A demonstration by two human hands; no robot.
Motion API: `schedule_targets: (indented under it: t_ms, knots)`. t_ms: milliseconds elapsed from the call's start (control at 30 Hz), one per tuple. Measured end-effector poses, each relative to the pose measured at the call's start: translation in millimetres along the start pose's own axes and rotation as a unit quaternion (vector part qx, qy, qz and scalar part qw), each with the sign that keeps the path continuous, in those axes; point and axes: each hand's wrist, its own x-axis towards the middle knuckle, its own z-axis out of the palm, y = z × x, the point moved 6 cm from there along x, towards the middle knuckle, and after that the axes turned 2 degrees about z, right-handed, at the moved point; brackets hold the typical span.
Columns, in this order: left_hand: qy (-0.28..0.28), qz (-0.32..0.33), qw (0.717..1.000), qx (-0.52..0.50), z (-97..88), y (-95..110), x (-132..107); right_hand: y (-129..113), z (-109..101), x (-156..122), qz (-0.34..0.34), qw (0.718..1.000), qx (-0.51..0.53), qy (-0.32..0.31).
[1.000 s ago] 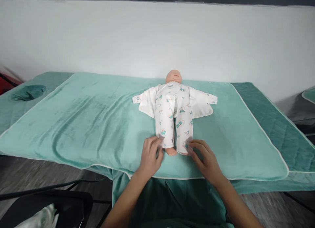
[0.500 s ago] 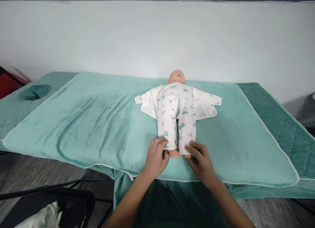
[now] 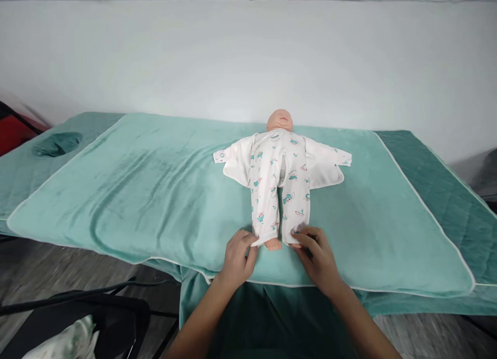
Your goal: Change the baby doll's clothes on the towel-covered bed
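A baby doll [image 3: 279, 121] lies on its back, head toward the wall, its arms inside the spread sleeves of a white jacket. White printed baby trousers [image 3: 267, 193] cover its front from the chest down to the ankles. At the left trouser cuff, my left hand [image 3: 239, 255] pinches the hem's outer corner between thumb and fingers. My right hand [image 3: 316, 253] has its fingers closed on the other cuff, over the doll's foot there. The doll's bare left-side foot [image 3: 273, 244] sticks out below its cuff; the other foot is mostly hidden.
A light green blanket [image 3: 186, 204] with pale piping covers a massage bed [image 3: 446, 193]. The bed's face hole [image 3: 58, 144] is at the left. Below left stands a black chair [image 3: 116, 317] with a patterned cloth [image 3: 68, 341] on it. A white wall [image 3: 248, 59] rises behind.
My left hand has moved slightly down and left, drawing the left trouser cuff outward and straighter. The right hand stays at its cuff.
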Motion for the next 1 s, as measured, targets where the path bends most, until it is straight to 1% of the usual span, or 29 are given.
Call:
schedule_targets:
  t_ms: [133,233,300,367,433,467,500,533,567,600,633,700,800,867,933,1000]
  knots:
    - [-0.011,-0.021,1.0,0.01,2.1,0,-4,1,0,1,0.015,1.0,0.014,0.012]
    - [0.016,-0.018,0.999,0.026,-0.5,8,-3,2,-3,1,0.031,0.999,0.022,0.021]
    - [0.029,-0.019,0.999,0.034,-2.0,14,-3,1,-7,0,0.028,0.999,0.03,0.01]
    - [0.014,-0.021,1.0,0.009,0.0,15,-4,1,-13,0,0.018,0.998,0.048,-0.021]
    - [0.01,-0.047,0.998,-0.045,1.0,8,-3,5,-22,3,0.018,0.996,0.073,-0.043]
    - [0.025,-0.078,0.995,-0.065,-0.3,0,-1,9,-28,7,0.027,0.996,0.079,-0.04]
    - [0.046,-0.118,0.989,-0.071,-2.4,-11,2,16,-34,12,0.04,0.996,0.074,-0.029]
    - [0.068,-0.158,0.983,-0.06,-4.7,-23,6,24,-39,18,0.051,0.997,0.057,-0.012]
    - [0.078,-0.189,0.978,-0.033,-6.1,-35,12,33,-42,26,0.058,0.998,0.027,0.005]
    - [0.069,-0.202,0.977,0.004,-5.7,-46,21,42,-43,35,0.06,0.998,-0.014,0.016]
    - [0.043,-0.193,0.979,0.045,-3.2,-54,33,50,-42,44,0.052,0.997,-0.057,0.021]
    - [-0.017,-0.14,0.982,0.128,4.7,-69,58,66,-34,65,0.026,0.992,-0.126,0.005]
    - [-0.106,-0.067,0.968,0.216,20.5,-88,87,84,-15,92,-0.019,0.986,-0.162,-0.044]
    - [-0.165,-0.016,0.958,0.233,32.4,-98,98,89,-3,102,-0.051,0.982,-0.165,-0.08]
    - [-0.214,0.034,0.951,0.222,42.9,-104,104,92,4,108,-0.072,0.976,-0.175,-0.106]
    - [-0.238,0.066,0.949,0.198,49.9,-109,109,95,9,112,-0.08,0.97,-0.193,-0.122]
